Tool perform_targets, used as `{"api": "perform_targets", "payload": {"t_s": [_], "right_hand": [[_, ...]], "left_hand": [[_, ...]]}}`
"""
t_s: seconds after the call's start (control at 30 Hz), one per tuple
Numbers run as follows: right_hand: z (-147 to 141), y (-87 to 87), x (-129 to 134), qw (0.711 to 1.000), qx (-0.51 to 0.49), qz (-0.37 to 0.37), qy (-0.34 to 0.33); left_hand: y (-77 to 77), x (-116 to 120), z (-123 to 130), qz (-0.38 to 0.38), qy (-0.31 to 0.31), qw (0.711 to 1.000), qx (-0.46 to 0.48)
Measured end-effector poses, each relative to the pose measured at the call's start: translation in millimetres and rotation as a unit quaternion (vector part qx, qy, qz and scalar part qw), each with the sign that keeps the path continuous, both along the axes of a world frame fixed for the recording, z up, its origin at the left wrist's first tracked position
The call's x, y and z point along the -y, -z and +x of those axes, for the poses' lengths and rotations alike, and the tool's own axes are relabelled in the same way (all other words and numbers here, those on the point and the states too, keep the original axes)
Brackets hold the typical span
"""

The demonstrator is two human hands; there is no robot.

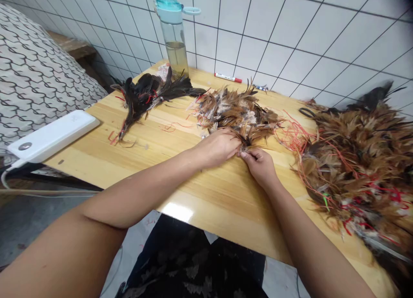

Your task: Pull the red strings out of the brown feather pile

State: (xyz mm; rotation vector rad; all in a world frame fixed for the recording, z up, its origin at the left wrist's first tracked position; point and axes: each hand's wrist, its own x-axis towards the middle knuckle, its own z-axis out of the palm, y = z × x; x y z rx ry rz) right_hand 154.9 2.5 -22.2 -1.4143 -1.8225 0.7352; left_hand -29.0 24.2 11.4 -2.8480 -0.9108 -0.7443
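Note:
Both my hands meet at the near edge of a pile of brown and white feathers [226, 106] on the wooden table. My left hand [222, 147], back up, has its fingers closed around a small bunch of dark brown feathers [247, 139]. On the right, the thumb and forefinger of my right hand [260, 162] pinch the base of the same bunch, close to the left fingertips. The fingers partly hide the base of the bunch.
Black feathers [142, 93] lie at the back left, near a water bottle [176, 44]. A white power bank [53, 134] sits at the left edge. A marker [227, 78] is by the tiled wall. Red threads [293, 132] run to a large feather heap [364, 152] at right.

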Motion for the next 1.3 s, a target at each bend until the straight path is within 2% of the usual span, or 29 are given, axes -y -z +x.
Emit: {"api": "perform_targets", "payload": {"t_s": [0.17, 0.23, 0.33, 0.43, 0.5, 0.57, 0.67, 0.77, 0.87, 0.97, 1.03, 1.1, 1.2, 1.3], "right_hand": [[0.6, 1.1, -0.1, 1.000, -0.005, 0.009, 0.007], [1.5, 1.3, -0.4, 0.999, -0.008, -0.007, 0.032], [3.2, 1.1, -1.0, 0.997, -0.032, -0.019, 0.060], [4.3, -0.3, -0.7, 0.995, -0.064, -0.032, 0.068], [4.3, -2.4, 0.0, 0.993, -0.082, -0.048, 0.069], [4.0, -4.7, 0.7, 0.991, -0.100, -0.060, 0.070], [3.4, -7.2, 1.2, 0.988, -0.120, -0.068, 0.077], [3.3, -7.7, 1.0, 0.986, -0.128, -0.071, 0.077], [3.6, -7.5, 1.0, 0.987, -0.124, -0.072, 0.071], [3.4, -7.8, 1.5, 0.988, -0.115, -0.069, 0.071], [3.1, -8.1, 2.0, 0.989, -0.112, -0.067, 0.072], [2.7, -8.1, 2.3, 0.989, -0.109, -0.067, 0.073], [2.3, -7.9, 2.5, 0.989, -0.111, -0.064, 0.070], [2.4, -7.8, 2.6, 0.988, -0.115, -0.070, 0.072]], "left_hand": [[-1.0, 0.8, 1.5, 0.008, 0.003, 1.000, 0.027], [-8.8, -1.1, -6.9, 0.011, -0.021, 0.998, 0.066], [-25.9, -9.0, -33.3, -0.007, -0.082, 0.991, 0.104], [-39.4, -19.9, -66.0, -0.128, -0.067, 0.989, 0.030], [-43.0, -25.5, -83.0, -0.231, -0.046, 0.971, -0.037], [-42.6, -28.9, -92.4, -0.306, -0.034, 0.947, -0.088], [-37.1, -30.9, -93.0, -0.366, -0.020, 0.921, -0.134], [-29.4, -31.8, -84.9, -0.390, -0.009, 0.909, -0.149], [-22.4, -33.2, -76.9, -0.384, 0.013, 0.912, -0.144], [-18.7, -34.1, -71.0, -0.336, 0.031, 0.937, -0.088], [-19.1, -33.1, -66.7, -0.308, 0.017, 0.951, -0.017], [-20.8, -30.5, -60.9, -0.318, -0.011, 0.945, 0.073], [-21.3, -24.8, -49.2, -0.381, -0.042, 0.893, 0.236], [-16.4, -19.4, -35.4, -0.454, -0.038, 0.807, 0.376]]}}
